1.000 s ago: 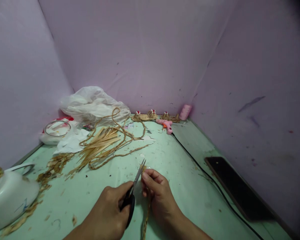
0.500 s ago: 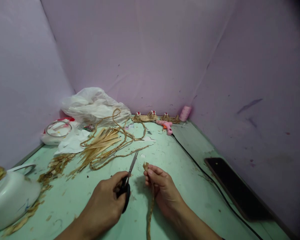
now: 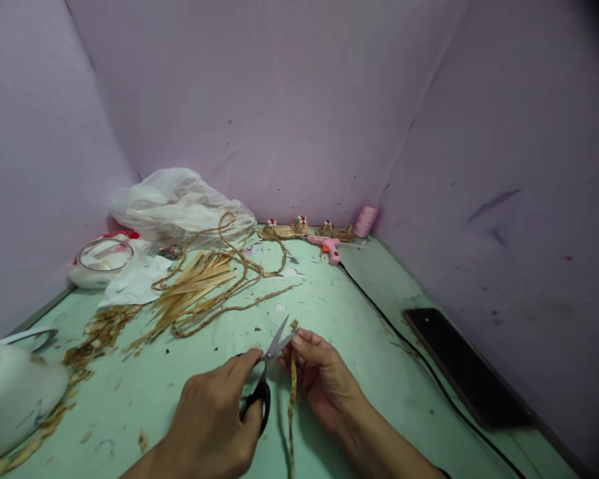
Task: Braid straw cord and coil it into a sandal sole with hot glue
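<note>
A pink thread spool (image 3: 366, 221) stands in the far right corner of the green desk (image 3: 359, 293), against lilac walls (image 3: 289, 100). Near it lies a pink glue gun (image 3: 326, 247), its black cord (image 3: 374, 305) trailing toward the near right edge, past a dark smartphone (image 3: 464, 366). A translucent plastic bag (image 3: 174, 199) slumps at the back left; a rounded white vessel (image 3: 20, 392), partly cut off, sits nearer on the left.

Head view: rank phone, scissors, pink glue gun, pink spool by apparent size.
1. Phone
2. Scissors, partly hidden by the left hand
3. Pink glue gun and pink spool: too alike to rank
</note>
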A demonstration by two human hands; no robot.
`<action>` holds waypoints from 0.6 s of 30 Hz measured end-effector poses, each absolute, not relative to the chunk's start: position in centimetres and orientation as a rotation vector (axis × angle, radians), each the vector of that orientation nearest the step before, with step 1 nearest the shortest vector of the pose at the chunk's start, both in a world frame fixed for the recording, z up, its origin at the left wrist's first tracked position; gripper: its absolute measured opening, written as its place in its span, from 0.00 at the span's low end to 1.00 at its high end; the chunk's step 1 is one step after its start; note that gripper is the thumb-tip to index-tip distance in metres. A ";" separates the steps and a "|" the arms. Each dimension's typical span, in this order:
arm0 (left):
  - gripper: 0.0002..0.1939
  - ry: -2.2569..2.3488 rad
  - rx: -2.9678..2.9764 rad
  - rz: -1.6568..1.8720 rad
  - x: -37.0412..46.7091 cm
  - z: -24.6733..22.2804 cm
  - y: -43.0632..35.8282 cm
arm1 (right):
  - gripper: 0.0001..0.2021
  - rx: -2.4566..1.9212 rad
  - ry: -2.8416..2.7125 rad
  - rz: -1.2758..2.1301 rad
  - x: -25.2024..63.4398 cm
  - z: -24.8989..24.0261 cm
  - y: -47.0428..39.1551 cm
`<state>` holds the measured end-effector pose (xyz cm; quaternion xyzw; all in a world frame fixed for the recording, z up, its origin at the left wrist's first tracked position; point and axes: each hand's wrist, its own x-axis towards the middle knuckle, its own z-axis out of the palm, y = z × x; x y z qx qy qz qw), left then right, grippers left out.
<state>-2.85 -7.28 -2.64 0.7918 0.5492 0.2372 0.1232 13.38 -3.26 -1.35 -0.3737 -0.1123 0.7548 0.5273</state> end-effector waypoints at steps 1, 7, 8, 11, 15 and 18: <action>0.24 1.592 2.312 0.712 -2.8 -2.7 -7.3 | 0.16 -0.887 -0.275 1.803 13.3 -1.4 -3.3; 0.20 1.510 2.187 0.718 -1.8 -1.5 -7.2 | 0.14 -0.888 -0.331 1.807 13.1 -1.6 -3.5; 0.18 1.507 2.160 0.694 -1.6 -1.2 -7.2 | 0.14 -0.888 -0.343 1.802 13.1 -1.7 -3.6; 0.14 1.502 2.109 0.670 -1.3 -0.5 -7.2 | 0.15 -0.886 -0.360 1.790 12.9 -1.8 -3.8; 0.14 1.447 2.042 0.700 -1.1 -0.6 -7.2 | 0.16 -0.904 -0.375 1.785 12.9 -1.8 -3.8; 0.10 1.405 1.994 0.677 -1.1 -0.5 -7.2 | 0.16 -0.909 -0.382 1.776 12.9 -1.9 -3.8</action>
